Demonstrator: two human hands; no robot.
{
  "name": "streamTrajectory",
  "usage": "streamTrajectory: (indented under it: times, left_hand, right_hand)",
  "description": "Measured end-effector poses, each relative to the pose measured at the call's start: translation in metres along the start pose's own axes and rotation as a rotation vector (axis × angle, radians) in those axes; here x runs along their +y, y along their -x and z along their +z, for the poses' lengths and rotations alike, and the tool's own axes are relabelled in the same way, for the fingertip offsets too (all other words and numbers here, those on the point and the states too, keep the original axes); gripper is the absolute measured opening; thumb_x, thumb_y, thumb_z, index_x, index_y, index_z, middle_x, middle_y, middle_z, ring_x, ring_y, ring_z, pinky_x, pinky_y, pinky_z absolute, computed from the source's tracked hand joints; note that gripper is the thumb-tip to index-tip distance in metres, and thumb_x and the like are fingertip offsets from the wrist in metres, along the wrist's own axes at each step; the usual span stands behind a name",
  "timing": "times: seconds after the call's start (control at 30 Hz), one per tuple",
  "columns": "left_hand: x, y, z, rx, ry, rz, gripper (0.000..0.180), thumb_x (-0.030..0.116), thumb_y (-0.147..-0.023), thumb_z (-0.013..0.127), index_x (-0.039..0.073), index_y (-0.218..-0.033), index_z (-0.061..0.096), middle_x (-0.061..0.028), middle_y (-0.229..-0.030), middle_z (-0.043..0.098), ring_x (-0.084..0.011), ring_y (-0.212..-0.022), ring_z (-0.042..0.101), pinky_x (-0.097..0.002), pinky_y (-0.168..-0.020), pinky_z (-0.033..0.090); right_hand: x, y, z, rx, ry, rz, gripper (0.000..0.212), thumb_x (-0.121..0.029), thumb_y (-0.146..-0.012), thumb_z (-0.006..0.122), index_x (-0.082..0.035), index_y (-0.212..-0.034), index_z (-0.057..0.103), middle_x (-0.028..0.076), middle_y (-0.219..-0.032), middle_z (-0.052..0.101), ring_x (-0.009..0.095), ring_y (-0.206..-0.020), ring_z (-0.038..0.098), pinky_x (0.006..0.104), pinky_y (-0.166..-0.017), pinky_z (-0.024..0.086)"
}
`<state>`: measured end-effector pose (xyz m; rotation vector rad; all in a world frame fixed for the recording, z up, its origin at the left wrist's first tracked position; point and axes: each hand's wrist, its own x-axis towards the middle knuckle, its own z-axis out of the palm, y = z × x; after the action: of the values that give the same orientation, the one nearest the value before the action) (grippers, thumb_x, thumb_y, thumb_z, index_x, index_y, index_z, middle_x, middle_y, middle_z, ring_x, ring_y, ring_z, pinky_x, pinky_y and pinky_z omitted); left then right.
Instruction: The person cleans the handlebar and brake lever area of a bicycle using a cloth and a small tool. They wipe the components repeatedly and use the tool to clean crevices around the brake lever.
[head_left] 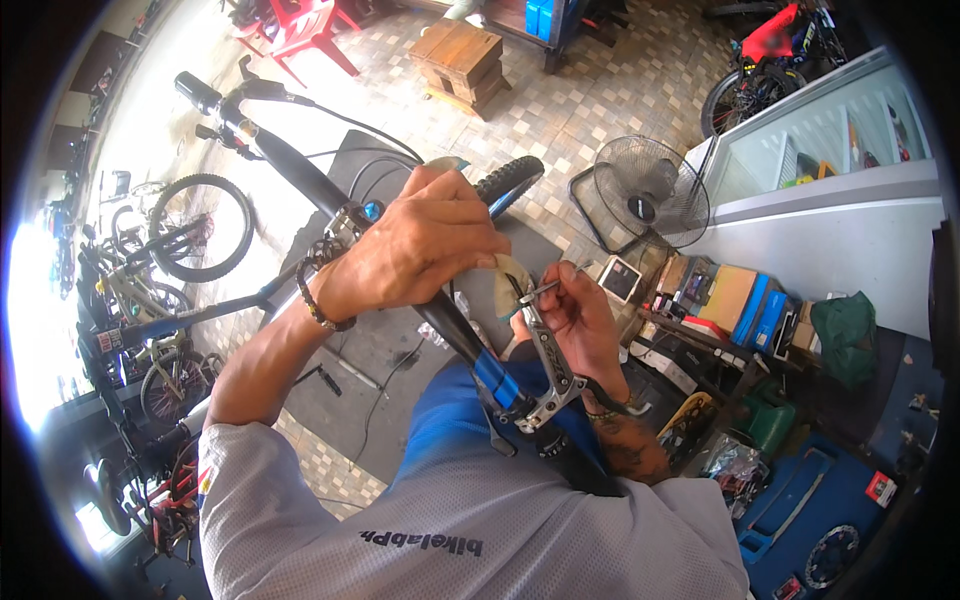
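Note:
A bicycle's black handlebar (pixel 455 335) runs diagonally below me, with a silver-grey brake lever (pixel 552 365) clamped near its close end. My left hand (pixel 425 245) reaches across the bar, its fingers closed on a pale yellowish cloth (pixel 508 290) that hangs beside the lever's end. Thumb and fingers of my right hand (pixel 583 318) pinch a thin metal piece (pixel 541 291) at that same end of the lever; its exact kind is too small to tell. Black cables (pixel 350 122) curve from the bar's far side.
A dark mat (pixel 385 420) with loose tools lies under the bike. To the right stand a floor fan (pixel 650 190), a shelf of boxes (pixel 735 300) and a glass display case (pixel 830 150). Other bicycles (pixel 170 260) line the left. A wooden stool (pixel 457 62) sits ahead.

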<state>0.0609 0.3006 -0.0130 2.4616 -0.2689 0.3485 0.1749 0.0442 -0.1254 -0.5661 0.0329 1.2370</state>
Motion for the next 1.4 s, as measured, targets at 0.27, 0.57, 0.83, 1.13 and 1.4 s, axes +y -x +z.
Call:
streamTrajectory:
  times: [0.27, 0.57, 0.83, 1.13, 1.4]
  left_hand:
    - [0.000, 0.000, 0.000, -0.021, 0.014, -0.004, 0.022, 0.018, -0.096, 0.077, 0.005, -0.113, 0.083, -0.0050, -0.096, 0.072, -0.0280, -0.099, 0.059, -0.0456, -0.099, 0.041]
    - [-0.001, 0.002, 0.002, -0.008, -0.013, 0.012, 0.018, 0.018, -0.095, 0.082, 0.008, -0.110, 0.081, -0.0024, -0.099, 0.073, -0.0273, -0.101, 0.061, -0.0440, -0.101, 0.043]
    - [0.003, -0.001, 0.001, 0.001, -0.007, -0.003, 0.018, 0.016, -0.094, 0.083, 0.008, -0.109, 0.081, -0.0021, -0.099, 0.073, -0.0275, -0.100, 0.060, -0.0445, -0.099, 0.043]
    - [-0.001, -0.007, 0.001, -0.001, 0.004, 0.023, 0.017, 0.017, -0.094, 0.083, 0.009, -0.109, 0.082, -0.0024, -0.100, 0.074, -0.0268, -0.101, 0.061, -0.0447, -0.100, 0.044]
    - [0.015, -0.017, -0.002, -0.064, 0.041, 0.166, 0.019, 0.021, -0.098, 0.081, 0.015, -0.116, 0.086, -0.0016, -0.105, 0.078, -0.0234, -0.108, 0.069, -0.0499, -0.108, 0.044]
  right_hand:
    - [-0.047, 0.010, 0.057, 0.131, 0.743, -0.258, 0.020, -0.022, -0.114, 0.068, -0.002, -0.113, 0.070, 0.009, -0.084, 0.075, 0.012, -0.072, 0.069, 0.0273, -0.059, 0.053]
    - [-0.091, 0.007, 0.087, -0.390, 1.481, -0.634, 0.014, -0.008, -0.110, 0.067, 0.004, -0.108, 0.074, 0.014, -0.095, 0.078, 0.019, -0.077, 0.078, 0.0304, -0.068, 0.061]
    - [-0.071, 0.013, 0.082, -0.097, 1.127, -0.419, 0.051, -0.034, -0.120, 0.052, 0.006, -0.097, 0.074, 0.013, -0.090, 0.076, 0.015, -0.068, 0.070, 0.0292, -0.064, 0.057]
    - [0.062, -0.014, -0.059, -0.080, -0.322, 0.437, 0.025, -0.027, -0.116, 0.065, -0.004, -0.118, 0.072, 0.006, -0.098, 0.077, 0.013, -0.083, 0.070, 0.0285, -0.070, 0.055]
    - [0.010, -0.015, -0.060, 0.467, -0.136, 0.062, 0.031, -0.036, -0.116, 0.065, -0.007, -0.107, 0.073, -0.001, -0.077, 0.063, 0.013, -0.069, 0.052, 0.0307, -0.068, 0.044]
